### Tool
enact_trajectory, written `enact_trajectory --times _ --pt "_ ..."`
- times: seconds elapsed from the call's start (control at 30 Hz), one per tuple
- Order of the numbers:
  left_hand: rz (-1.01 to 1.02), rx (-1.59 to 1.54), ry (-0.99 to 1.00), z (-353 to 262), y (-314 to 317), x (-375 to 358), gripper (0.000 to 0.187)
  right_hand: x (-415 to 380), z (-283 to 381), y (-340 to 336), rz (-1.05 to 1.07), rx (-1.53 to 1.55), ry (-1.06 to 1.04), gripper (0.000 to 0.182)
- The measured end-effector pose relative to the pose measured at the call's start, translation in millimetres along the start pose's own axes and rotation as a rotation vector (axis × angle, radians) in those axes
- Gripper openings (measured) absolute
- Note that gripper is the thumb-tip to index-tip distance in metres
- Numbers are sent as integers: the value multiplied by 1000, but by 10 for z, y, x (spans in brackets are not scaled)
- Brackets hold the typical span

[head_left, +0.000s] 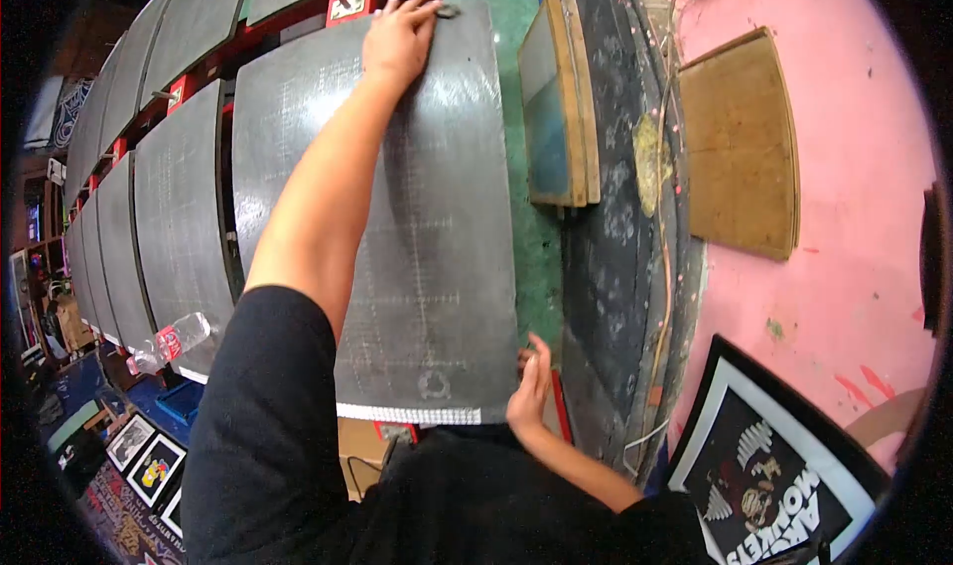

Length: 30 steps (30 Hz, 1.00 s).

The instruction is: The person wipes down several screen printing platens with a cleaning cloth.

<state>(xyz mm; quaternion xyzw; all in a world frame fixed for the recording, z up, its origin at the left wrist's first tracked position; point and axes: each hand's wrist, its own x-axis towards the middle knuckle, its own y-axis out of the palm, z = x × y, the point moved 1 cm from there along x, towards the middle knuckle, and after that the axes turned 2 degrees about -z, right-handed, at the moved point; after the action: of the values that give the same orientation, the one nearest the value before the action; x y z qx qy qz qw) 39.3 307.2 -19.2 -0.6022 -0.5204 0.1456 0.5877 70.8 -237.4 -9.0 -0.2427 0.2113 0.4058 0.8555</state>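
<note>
My left hand (402, 41) reaches to the far edge of a large grey board (437, 208) with faint ruled marks. Its fingers are bent over that edge, and a small dark piece (449, 11) sticks out at the thumb side, seemingly pinched there; its kind cannot be made out. My right hand (531, 391) is at the near right corner of the same board, fingers apart, with nothing visible in it. A strip of white dotted trim (407, 413) runs along the board's near edge. Red metal brackets (349, 5) show beyond the far edge.
More grey boards (184, 193) stand in a row to the left. A plastic bottle (171, 342) lies on one. At right, framed screens (556, 103) lean by a dark ledge (606, 168); a brown wooden panel (743, 143) and a framed print (764, 476) stand against the pink surface.
</note>
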Motion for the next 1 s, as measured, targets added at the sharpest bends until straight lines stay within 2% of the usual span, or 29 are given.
enact_trajectory --times 0.07,0.13,0.17,0.2,0.23,0.27,0.33,0.43,0.47,0.5,0.53,0.6,0.67,0.7,0.73,0.8,0.83,0.9,0.97,1.0 --pt "-84 31 14 63 194 167 29 29 -58 -12 31 -20 -34 52" --pt "-141 -132 -53 -217 64 -60 27 20 -44 -18 47 -12 2 53" --pt "-18 -158 -165 -518 -47 -288 25 42 -15 -8 63 -3 -6 54" --pt "-51 -176 158 -651 55 -631 23 38 6 -13 82 3 -11 54" --pt "207 -245 174 -1045 -212 -1009 25 32 2 -18 86 9 -12 54" --pt "221 -303 273 -1399 -472 -1378 26 41 -17 -23 103 -5 6 55" --pt "329 -429 313 -1570 -695 -1734 27 57 -22 -22 123 -24 13 55" --pt "210 -368 276 -1283 -571 -1349 27 70 -38 0 107 -57 -65 55" --pt "216 -306 187 -1141 -461 -1051 25 78 5 3 109 -65 -70 55" --pt "68 -301 119 -889 -282 -800 25 68 71 -9 128 -53 -35 54" --pt "-33 -220 151 -553 -78 -478 26 51 93 -29 148 -44 2 54" --pt "-143 -20 80 -173 49 3 28 63 38 -5 156 -22 22 53" --pt "-199 20 25 -195 172 -9 29 52 24 3 89 -25 -58 53" --pt "-249 66 -23 -233 186 -42 30 53 -4 -15 98 -50 -34 54" --pt "10 -145 -142 -563 -111 -243 30 64 -33 -8 103 -41 -30 54" --pt "-44 -247 59 -1009 -272 -1042 31 67 -48 2 71 -49 -47 56" --pt "83 -317 190 -1195 -528 -1495 33 51 18 -26 111 -44 -18 56" --pt "381 -435 194 -1524 -1208 -2406 43 41 -54 -22 97 -62 -11 58" --pt "554 -514 242 -1324 -1641 -3083 50 64 -93 3 89 -63 -12 58" --pt "531 -471 257 -1051 -1701 -3198 50 50 -82 1 103 -76 -11 58"
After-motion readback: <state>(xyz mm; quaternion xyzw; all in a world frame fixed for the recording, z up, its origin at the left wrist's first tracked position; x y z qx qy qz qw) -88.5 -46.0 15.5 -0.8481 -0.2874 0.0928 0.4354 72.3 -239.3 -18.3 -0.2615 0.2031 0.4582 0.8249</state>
